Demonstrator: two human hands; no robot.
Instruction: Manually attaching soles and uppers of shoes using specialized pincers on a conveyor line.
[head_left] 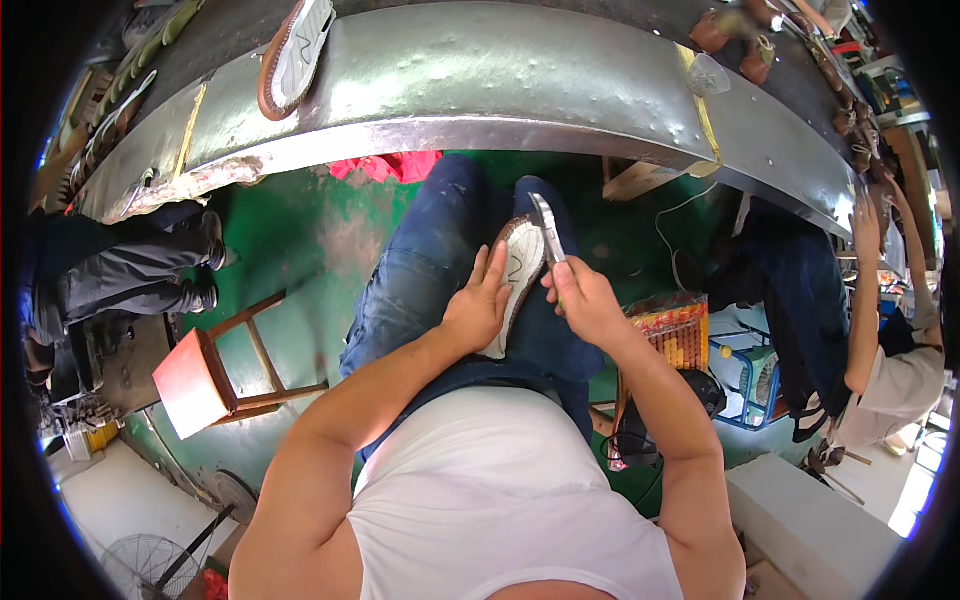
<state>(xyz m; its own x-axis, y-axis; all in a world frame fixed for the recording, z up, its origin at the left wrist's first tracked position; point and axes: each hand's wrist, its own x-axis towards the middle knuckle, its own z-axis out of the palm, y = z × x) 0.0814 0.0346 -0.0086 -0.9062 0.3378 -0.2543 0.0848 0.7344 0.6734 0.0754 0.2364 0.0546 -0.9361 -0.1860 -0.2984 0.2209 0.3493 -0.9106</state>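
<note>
On my lap lies a shoe (520, 262), its pale sole with a dark squiggle facing up and a brown edge at the toe. My left hand (478, 308) grips the shoe's left side, its fingers fairly straight and partly across the sole. My right hand (588, 300) is closed round the handle of a narrow silver hand tool (549, 228). The tool's curved metal end points away from me, beside the toe on the right. Whether its tip touches the shoe I cannot tell.
A metal-covered workbench (480, 60) spans the far side, with another shoe (295, 60) on it. A red-topped stool (195, 385) lies tipped at left. A woven basket (675, 335) stands right of my legs. Co-workers sit at right (890, 380) and left (120, 265).
</note>
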